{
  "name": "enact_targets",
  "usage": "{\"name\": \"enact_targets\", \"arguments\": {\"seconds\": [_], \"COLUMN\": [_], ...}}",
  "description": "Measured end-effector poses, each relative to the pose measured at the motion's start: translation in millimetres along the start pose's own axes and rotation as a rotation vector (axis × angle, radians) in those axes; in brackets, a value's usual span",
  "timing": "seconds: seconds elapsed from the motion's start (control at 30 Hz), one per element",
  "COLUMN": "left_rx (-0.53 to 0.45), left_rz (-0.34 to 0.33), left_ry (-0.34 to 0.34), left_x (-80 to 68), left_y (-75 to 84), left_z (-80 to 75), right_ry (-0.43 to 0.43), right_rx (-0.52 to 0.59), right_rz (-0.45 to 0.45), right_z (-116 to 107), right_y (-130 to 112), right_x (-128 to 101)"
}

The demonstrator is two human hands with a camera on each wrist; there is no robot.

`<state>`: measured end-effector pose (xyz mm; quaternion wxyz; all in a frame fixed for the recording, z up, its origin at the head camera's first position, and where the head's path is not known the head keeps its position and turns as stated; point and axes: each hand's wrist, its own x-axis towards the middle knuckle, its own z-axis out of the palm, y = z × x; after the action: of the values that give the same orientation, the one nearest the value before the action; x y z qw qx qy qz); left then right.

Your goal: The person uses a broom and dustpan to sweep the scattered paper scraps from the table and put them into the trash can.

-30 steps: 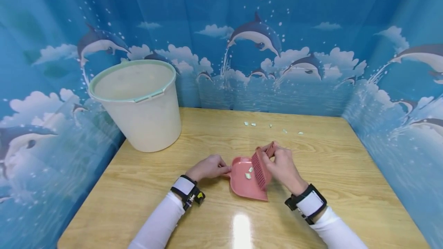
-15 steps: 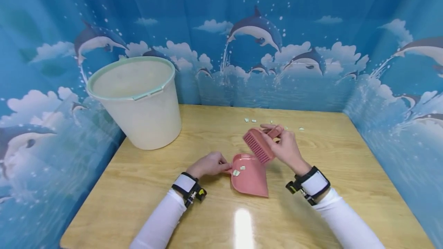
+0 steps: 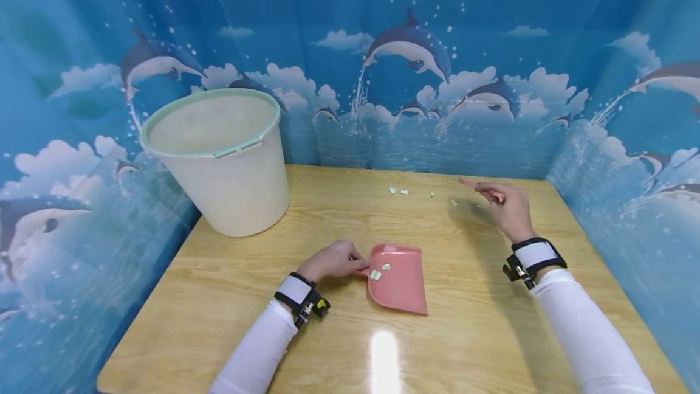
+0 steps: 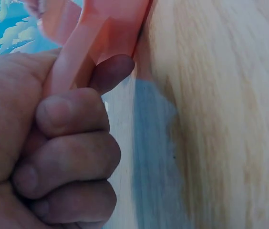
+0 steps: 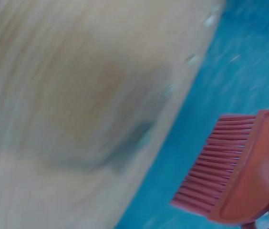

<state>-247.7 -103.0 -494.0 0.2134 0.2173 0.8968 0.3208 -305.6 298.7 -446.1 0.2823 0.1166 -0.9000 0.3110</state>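
My left hand [image 3: 335,260] grips the handle of a pink dustpan [image 3: 401,290] lying on the table; the left wrist view shows the fingers curled round that handle [image 4: 70,62]. A few pale scraps [image 3: 375,275] lie in the pan near its handle end. Toward the back right, my right hand [image 3: 512,210] holds a matching pink brush [image 3: 468,183] above the table. The right wrist view shows its bristles [image 5: 215,167] and reddish head; only a bit of the fingers appears there. Several more pale scraps [image 3: 404,192] lie in a row along the table's back, the rightmost beside the right hand.
A tall whitish bucket [image 3: 240,193] with a mint-green rim stands at the table's back left corner. A blue dolphin-print curtain [image 3: 339,138] encloses the back and both sides of the wooden table [image 3: 306,345].
My right hand has lifted the brush off the dustpan and carried it to the back right. The scraps in the pan have shifted toward its handle. The left hand stays put.
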Motion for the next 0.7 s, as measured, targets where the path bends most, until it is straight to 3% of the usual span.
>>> {"name": "enact_targets", "arguments": {"seconds": [0.17,0.3,0.53,0.7], "left_rx": [-0.017,-0.034,-0.03,-0.047], "left_rz": [-0.021,-0.027,-0.058,-0.067], "left_ry": [0.004,-0.006,-0.002,-0.004], "left_x": [-3.3,-3.1,-4.1,-3.3], "left_y": [-0.9,-0.1,-0.3,0.8], "left_z": [-0.9,0.8,0.9,-1.5], "right_ry": [0.039,0.004,-0.078,-0.09], "right_rx": [-0.06,-0.095,-0.123,-0.107], "right_rz": [0.056,0.135,0.167,0.114], "right_z": [-0.5,-3.6,-3.0,-5.6], "right_y": [34.0,47.8,46.5,33.8], "right_x": [-10.1,-20.4,-29.1,-32.9]}}
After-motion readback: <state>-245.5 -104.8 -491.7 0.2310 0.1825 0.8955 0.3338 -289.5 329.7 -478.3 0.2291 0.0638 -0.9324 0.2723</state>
